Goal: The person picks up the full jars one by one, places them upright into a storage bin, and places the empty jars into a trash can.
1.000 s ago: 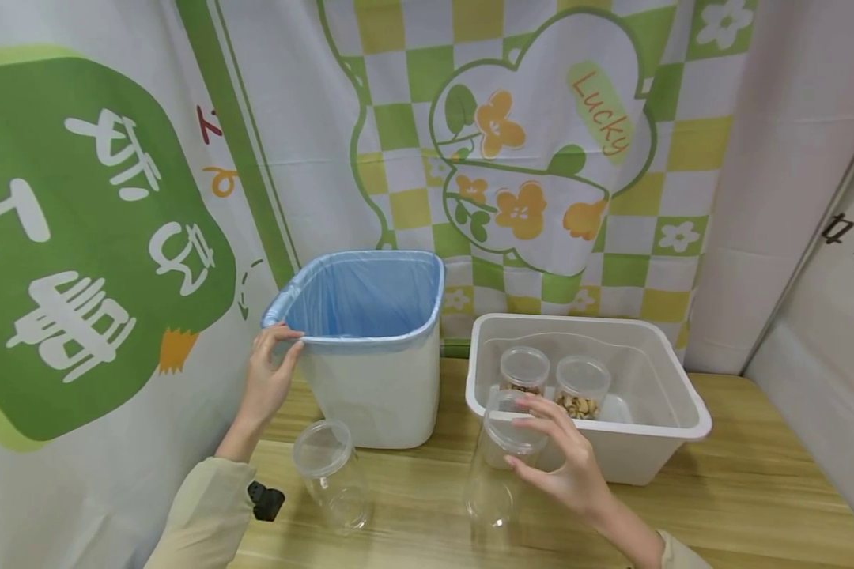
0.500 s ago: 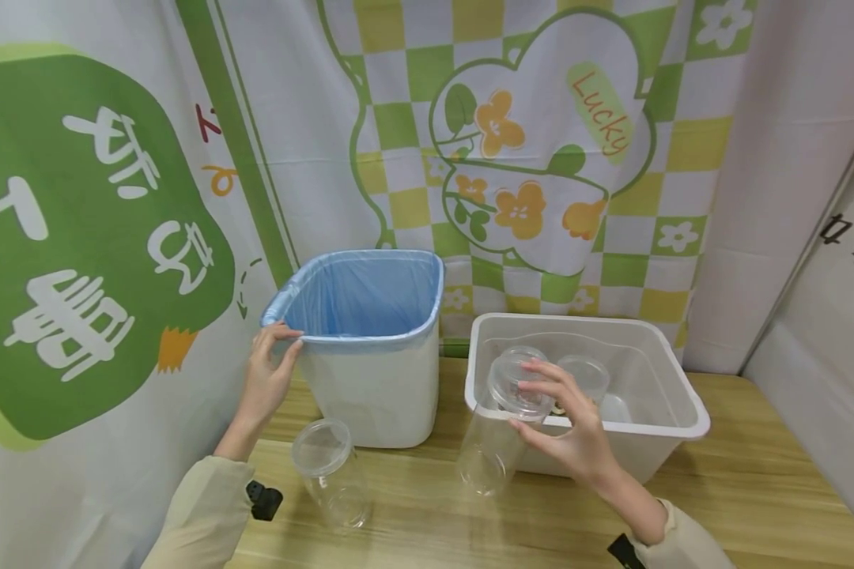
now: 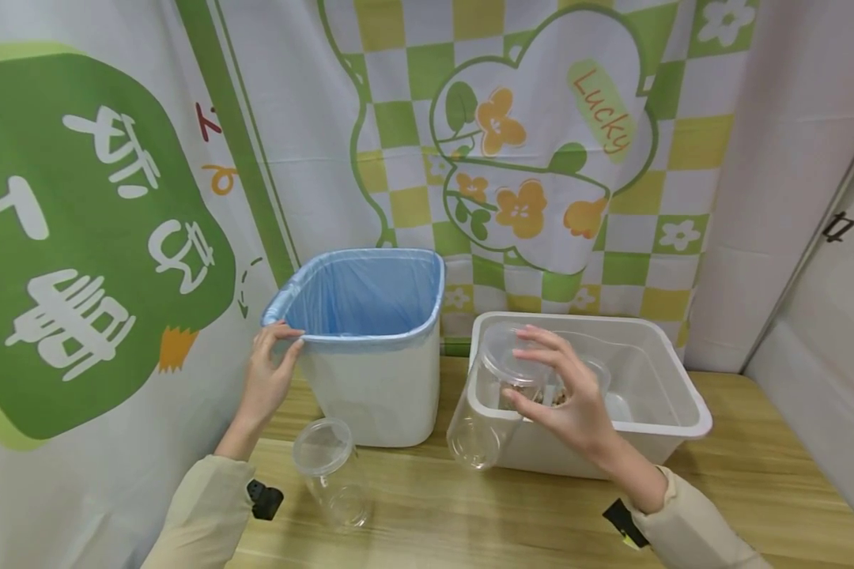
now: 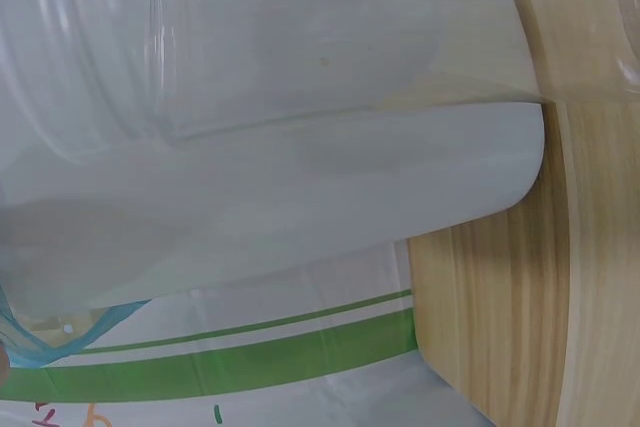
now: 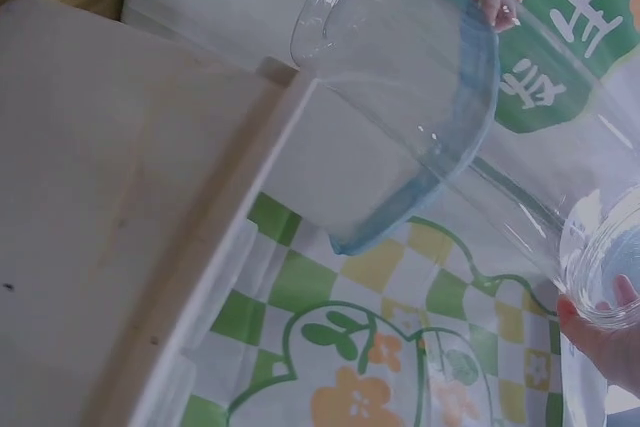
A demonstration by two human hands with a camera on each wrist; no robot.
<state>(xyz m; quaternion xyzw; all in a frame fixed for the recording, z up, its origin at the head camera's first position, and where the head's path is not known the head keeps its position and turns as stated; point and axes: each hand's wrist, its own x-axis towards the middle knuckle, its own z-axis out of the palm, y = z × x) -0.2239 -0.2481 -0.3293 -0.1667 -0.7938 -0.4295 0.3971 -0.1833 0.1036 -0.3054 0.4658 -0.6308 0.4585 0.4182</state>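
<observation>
My left hand (image 3: 273, 371) pinches the near left rim of a white trash bin (image 3: 370, 403), whose blue liner (image 3: 366, 304) is folded over the edge. By its lidded top, my right hand (image 3: 576, 403) grips a clear plastic jar (image 3: 473, 423). This jar is tilted, base down to the left, and overlaps the near left corner of a pale plastic tub (image 3: 612, 454). In the right wrist view the held jar (image 5: 430, 137) looks see-through and without contents. A second clear lidded jar (image 3: 325, 448) stands upright before the bin.
Inside the tub are lidded jars with brown contents, partly hidden behind my right hand and the held jar. The wooden table (image 3: 427, 514) runs beneath everything. Printed cloth (image 3: 413, 71) hangs behind and to the left.
My right hand has raised the jar off the table and tilted it, moving it up toward the tub's near left corner. The left hand stays on the bin's rim.
</observation>
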